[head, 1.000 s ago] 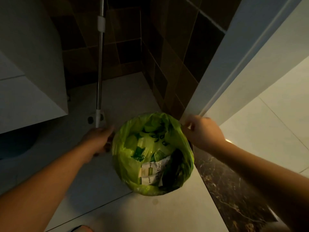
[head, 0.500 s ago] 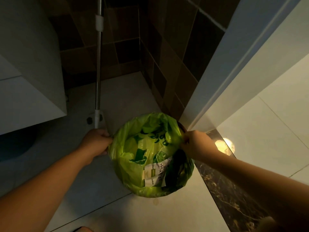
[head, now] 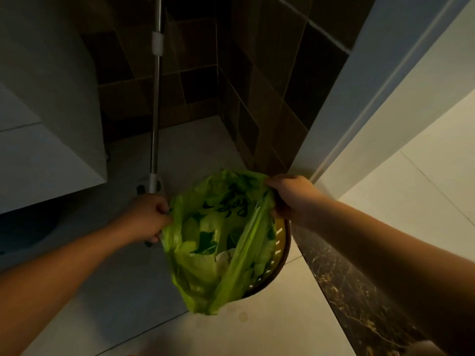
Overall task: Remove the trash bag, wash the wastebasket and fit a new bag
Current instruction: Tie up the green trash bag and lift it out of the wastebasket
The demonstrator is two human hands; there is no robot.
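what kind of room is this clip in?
Probably a home bathroom or utility corner by a doorway: dark tiled walls, a mop handle propped in the corner, and a lined wastebasket standing on the pale tiled floor.

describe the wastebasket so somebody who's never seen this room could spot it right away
Start at the dark tiled corner by the white door frame; just below it both hands grip a bright green trash bag. The wastebasket shows only as a curved sliver on the bag's right side. Its yellowish slotted wall and dark round rim set it apart from the crinkled green plastic.
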